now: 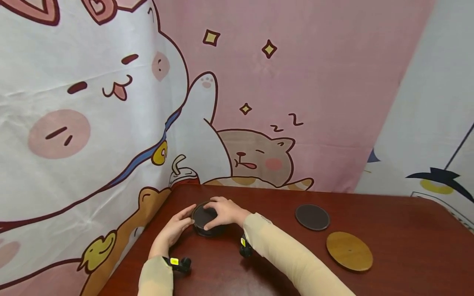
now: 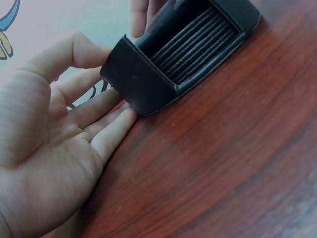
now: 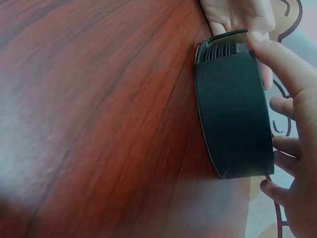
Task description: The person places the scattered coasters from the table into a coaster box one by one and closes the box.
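Note:
A round, dark coaster holder (image 1: 200,217) stands on the table. Through the opening in its side wall (image 2: 138,82), several stacked dark coasters (image 2: 198,47) are visible in the left wrist view. My left hand (image 1: 173,231) holds the holder's left side, thumb at the upper edge and fingers against the wall. Over the top reaches my right hand (image 1: 228,211), gripping across it with the thumb on the near side and fingers toward the far side. In the right wrist view, that thumb touches the rim by the opening; some fingertips are partly hidden behind the holder (image 3: 233,114).
To the right on the reddish-brown table (image 1: 274,250) lies a loose dark round coaster (image 1: 312,217). Nearer to me is a round wooden disc (image 1: 349,251). A cartoon-printed cloth (image 1: 314,82) hangs behind the table and along its left side.

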The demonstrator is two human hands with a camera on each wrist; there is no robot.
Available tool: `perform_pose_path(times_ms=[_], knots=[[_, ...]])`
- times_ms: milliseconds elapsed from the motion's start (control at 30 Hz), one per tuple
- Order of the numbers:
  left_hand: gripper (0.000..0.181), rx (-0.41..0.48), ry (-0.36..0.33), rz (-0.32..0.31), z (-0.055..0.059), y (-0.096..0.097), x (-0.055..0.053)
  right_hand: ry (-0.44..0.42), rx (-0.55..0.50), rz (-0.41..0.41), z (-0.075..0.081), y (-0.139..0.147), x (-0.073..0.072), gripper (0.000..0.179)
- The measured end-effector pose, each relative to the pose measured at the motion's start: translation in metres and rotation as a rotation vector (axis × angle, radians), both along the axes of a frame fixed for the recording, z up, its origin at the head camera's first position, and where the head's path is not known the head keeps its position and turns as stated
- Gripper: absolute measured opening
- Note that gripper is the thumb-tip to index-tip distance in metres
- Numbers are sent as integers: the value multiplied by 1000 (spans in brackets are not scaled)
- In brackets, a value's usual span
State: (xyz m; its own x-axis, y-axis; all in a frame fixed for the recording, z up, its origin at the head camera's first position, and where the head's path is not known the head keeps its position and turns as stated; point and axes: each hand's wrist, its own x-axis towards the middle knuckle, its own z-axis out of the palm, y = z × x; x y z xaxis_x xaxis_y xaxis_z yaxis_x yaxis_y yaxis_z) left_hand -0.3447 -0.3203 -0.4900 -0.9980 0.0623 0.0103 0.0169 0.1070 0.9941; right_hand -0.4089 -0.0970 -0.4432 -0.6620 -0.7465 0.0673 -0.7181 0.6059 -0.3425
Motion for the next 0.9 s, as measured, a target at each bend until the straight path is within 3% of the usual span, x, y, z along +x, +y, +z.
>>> perform_pose_path(times_ms=[267, 567, 900], knots=[[62, -5, 14, -14, 0, 3, -3, -97, -142, -6, 0, 41, 6, 73], [62, -22, 9, -34, 1, -2, 4, -135, -305, -58, -9, 124, 14, 70], [63, -23, 14, -44, -2, 2, 6, -88, -311, -276, -14, 222, 12, 72]])
